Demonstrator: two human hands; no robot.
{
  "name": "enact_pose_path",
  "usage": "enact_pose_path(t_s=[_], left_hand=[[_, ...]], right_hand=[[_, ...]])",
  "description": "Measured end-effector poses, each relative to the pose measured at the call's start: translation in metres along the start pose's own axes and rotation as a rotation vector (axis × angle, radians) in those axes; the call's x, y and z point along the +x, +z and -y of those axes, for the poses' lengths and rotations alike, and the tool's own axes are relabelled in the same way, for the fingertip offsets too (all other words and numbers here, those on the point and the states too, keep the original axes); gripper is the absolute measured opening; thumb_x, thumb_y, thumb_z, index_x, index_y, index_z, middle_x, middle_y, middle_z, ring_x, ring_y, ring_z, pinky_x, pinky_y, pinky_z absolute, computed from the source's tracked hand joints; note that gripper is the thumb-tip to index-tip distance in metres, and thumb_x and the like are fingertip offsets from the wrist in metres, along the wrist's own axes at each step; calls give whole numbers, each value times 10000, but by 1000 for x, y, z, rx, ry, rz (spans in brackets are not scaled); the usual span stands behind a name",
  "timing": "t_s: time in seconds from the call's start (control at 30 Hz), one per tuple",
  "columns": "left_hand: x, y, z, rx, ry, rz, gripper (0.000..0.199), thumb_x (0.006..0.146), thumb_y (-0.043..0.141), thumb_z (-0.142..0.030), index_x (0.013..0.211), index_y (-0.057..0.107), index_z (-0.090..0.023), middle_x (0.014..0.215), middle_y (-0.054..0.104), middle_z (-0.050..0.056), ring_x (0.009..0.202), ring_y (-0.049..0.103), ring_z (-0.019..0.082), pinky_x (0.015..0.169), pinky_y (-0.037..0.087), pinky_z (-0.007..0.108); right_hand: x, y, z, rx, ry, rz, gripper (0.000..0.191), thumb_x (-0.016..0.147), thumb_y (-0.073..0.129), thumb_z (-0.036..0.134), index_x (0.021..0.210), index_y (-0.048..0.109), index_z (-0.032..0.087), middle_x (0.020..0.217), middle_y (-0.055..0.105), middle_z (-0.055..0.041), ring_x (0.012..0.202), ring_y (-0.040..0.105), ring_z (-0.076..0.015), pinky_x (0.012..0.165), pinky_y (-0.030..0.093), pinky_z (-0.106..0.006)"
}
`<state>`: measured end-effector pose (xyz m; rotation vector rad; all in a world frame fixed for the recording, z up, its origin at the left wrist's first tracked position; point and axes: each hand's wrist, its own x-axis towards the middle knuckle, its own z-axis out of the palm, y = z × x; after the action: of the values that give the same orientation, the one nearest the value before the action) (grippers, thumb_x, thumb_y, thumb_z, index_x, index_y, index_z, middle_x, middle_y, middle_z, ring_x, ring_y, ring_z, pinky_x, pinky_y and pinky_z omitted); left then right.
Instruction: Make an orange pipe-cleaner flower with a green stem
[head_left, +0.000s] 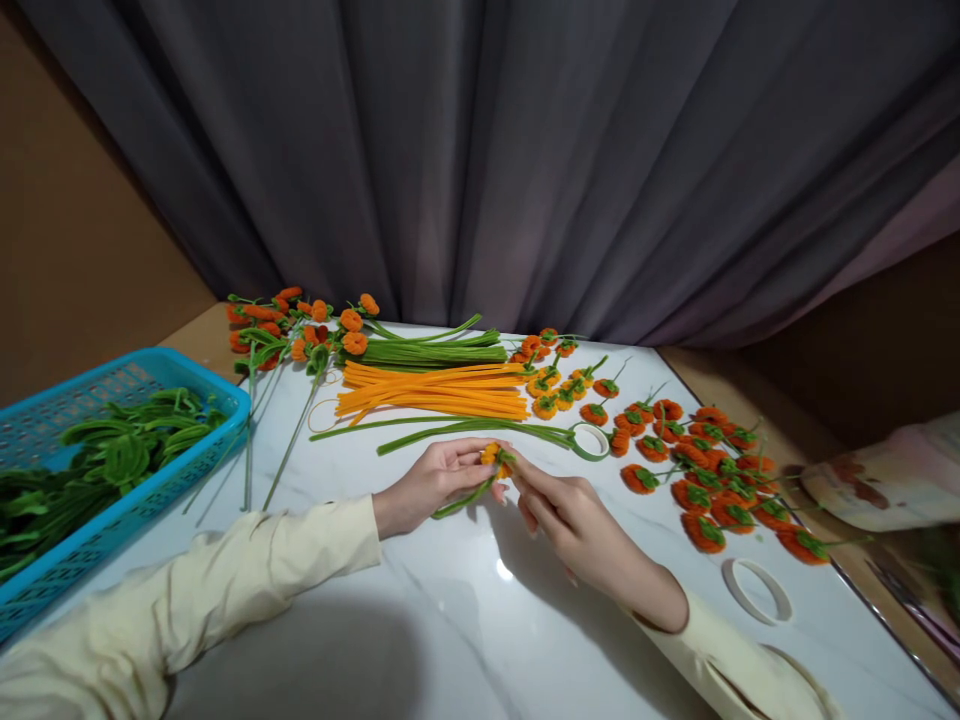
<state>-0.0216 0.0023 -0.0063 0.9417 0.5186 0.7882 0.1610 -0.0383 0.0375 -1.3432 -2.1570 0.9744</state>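
In the middle of the table, my left hand (pixel 431 485) pinches a small yellow-orange pipe-cleaner pumpkin (pixel 495 456) between thumb and fingers. A green pipe cleaner (pixel 463 503) trails from it, down and to the left. From the right, my right hand (pixel 574 515) is closed with its fingertips on the green top of the same pumpkin. Just beyond my hands lie a few loose green pipe cleaners (pixel 450 427), and behind them a bundle of orange pipe cleaners (pixel 435 391) and a bundle of green ones (pixel 435 350).
On the left stands a blue basket (pixel 241 400) with green leaf pieces (pixel 142 440). Stemmed orange pumpkins (pixel 262 320) lie at the back left. Many finished orange pumpkins (pixel 705 475) cover the right side, near a green tape roll (pixel 590 441) and a white tape roll (pixel 757 592).
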Motion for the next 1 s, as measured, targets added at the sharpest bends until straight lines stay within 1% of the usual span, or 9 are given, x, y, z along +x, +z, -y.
enact_pose_path(t_s=[0.13,0.23,0.33,0.4,0.43,0.53,0.6,0.8,1.0], left_hand=[[-1,1,0,-5,-40,-43,429,774,660,-220,1189,575,-154,827,657,53,710,623,126,738,463,244],[-2,1,-1,-17,-41,-56,407,778,654,-200,1172,576,-133,768,651,40,710,625,123,739,463,233],[1,0,-2,-60,-58,-135,375,787,643,-175,1151,573,-120,794,661,50,704,626,116,758,468,232],[3,-2,-2,-120,-81,-201,342,798,623,-153,1133,572,-108,827,667,72,721,629,120,785,475,244],[4,-3,-3,-154,-88,-213,313,802,610,-139,1111,579,-100,828,666,79,717,628,120,800,479,257],[6,-6,-4,-261,-113,-180,187,800,576,-97,980,621,-79,757,644,62,620,602,95,844,487,297],[7,-7,-5,-329,-126,-152,128,791,564,-81,897,636,-83,708,623,41,553,568,73,851,492,303],[5,-9,-7,-365,-189,-10,199,767,571,-106,938,652,-43,761,656,86,488,508,53,815,505,321],[3,-11,-4,-286,-243,73,268,792,567,-118,1039,638,-41,765,646,85,471,488,37,805,497,329]], right_hand=[[1,0,3,175,223,73,476,922,313,272,1394,357,222,635,524,31,290,417,-48,280,325,-154],[0,-5,9,333,384,129,520,928,329,334,1435,231,272,646,526,46,261,429,-56,232,291,-156],[-1,-14,14,409,452,241,565,932,328,347,1451,113,280,650,559,48,262,436,-66,234,282,-159],[-2,-19,12,329,409,280,519,931,331,335,1422,183,252,659,580,39,274,424,-69,253,295,-171],[-2,-20,8,243,356,244,465,931,332,329,1379,257,230,659,582,34,297,428,-74,277,313,-179],[2,-20,-13,-145,144,-49,257,940,322,309,1120,441,172,654,575,0,465,503,-118,440,395,-221],[7,-16,-29,-408,110,-157,189,941,321,266,971,483,173,680,573,-21,526,522,-143,493,384,-249],[14,-3,-43,-672,-47,-65,211,941,351,198,870,547,161,843,577,-67,741,568,-174,607,412,-264],[13,-8,-42,-597,-139,-32,227,940,357,183,928,581,148,870,582,-81,806,560,-183,681,450,-297]])
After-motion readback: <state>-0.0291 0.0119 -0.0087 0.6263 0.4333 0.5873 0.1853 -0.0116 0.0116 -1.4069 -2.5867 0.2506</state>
